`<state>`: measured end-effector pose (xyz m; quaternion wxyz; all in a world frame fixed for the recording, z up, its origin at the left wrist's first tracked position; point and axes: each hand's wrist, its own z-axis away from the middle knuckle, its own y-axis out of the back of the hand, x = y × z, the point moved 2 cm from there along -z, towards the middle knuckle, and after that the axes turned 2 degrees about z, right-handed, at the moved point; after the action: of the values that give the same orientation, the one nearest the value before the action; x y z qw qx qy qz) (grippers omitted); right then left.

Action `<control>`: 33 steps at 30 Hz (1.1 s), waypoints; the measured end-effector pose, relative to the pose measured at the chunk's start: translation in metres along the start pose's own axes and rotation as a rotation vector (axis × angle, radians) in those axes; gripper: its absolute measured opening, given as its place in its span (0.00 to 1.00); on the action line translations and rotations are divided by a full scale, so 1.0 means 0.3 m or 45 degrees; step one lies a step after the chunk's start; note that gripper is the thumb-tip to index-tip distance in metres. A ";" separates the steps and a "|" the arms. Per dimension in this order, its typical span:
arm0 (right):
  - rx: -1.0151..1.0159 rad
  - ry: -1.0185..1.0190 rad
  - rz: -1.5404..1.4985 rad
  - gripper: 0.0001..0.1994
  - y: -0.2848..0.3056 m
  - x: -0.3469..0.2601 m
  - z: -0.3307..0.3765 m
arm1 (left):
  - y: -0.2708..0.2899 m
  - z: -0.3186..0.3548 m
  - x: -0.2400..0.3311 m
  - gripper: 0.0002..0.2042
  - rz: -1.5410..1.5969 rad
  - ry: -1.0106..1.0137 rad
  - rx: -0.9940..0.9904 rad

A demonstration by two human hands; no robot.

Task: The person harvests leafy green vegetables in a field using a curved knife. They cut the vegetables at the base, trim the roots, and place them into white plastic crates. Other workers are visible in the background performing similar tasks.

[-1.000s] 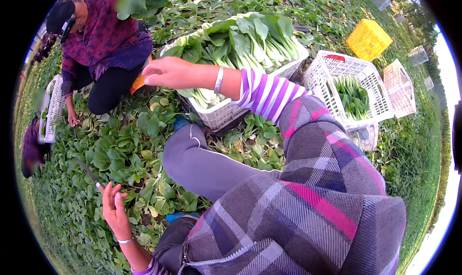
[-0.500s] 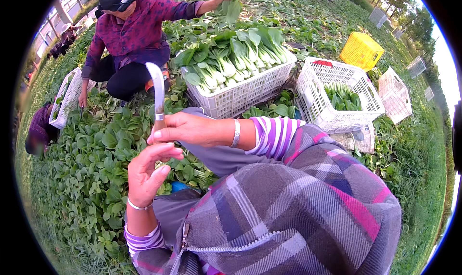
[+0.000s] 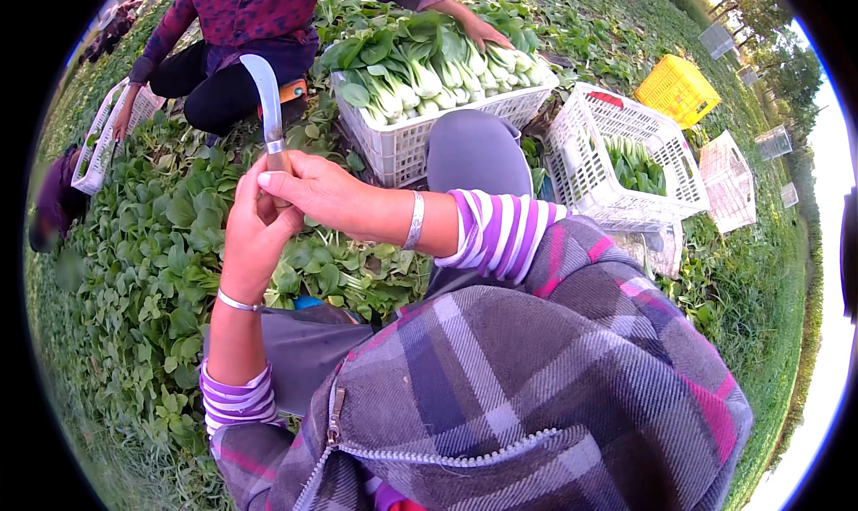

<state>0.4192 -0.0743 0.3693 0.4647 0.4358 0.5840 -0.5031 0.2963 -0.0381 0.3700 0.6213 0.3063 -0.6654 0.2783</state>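
A curved-bladed knife [image 3: 264, 96] stands upright in front of me, blade tip bending left. My left hand [image 3: 253, 238] is wrapped around the lower part of its handle from below. My right hand [image 3: 326, 198] reaches across from the right, its fingers closed on the handle just under the blade. Both wrists wear thin bracelets, and striped purple cuffs show under a plaid jacket. Leafy green plants [image 3: 152, 243] cover the ground under the hands.
A white crate [image 3: 407, 149] heaped with white-stemmed greens stands ahead; a co-worker [image 3: 259, 15] crouches behind it, one hand [image 3: 478, 30] on the greens. A partly filled white crate [image 3: 585, 176], a yellow crate [image 3: 677, 89] and flattened crates [image 3: 728, 185] lie right. Another crate [image 3: 96, 149] lies left.
My right hand came back from the full crate and my left rose from the plants; both now meet on the knife, which is lifted closer to me.
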 end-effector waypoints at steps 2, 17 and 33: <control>-0.050 -0.042 0.068 0.13 0.043 0.046 -0.027 | -0.010 -0.026 -0.027 0.29 0.127 0.125 -0.016; -0.112 -0.570 -0.241 0.19 0.303 0.475 0.019 | 0.081 -0.198 -0.254 0.20 -0.055 0.343 -0.094; -0.328 -0.734 0.796 0.10 0.341 0.815 0.279 | 0.001 -0.338 -0.206 0.25 0.038 0.188 -0.265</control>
<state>0.4818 -0.1356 0.1055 0.7888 0.3720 0.3287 -0.3623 0.3650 0.0421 0.3157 0.6930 0.2089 -0.6474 0.2386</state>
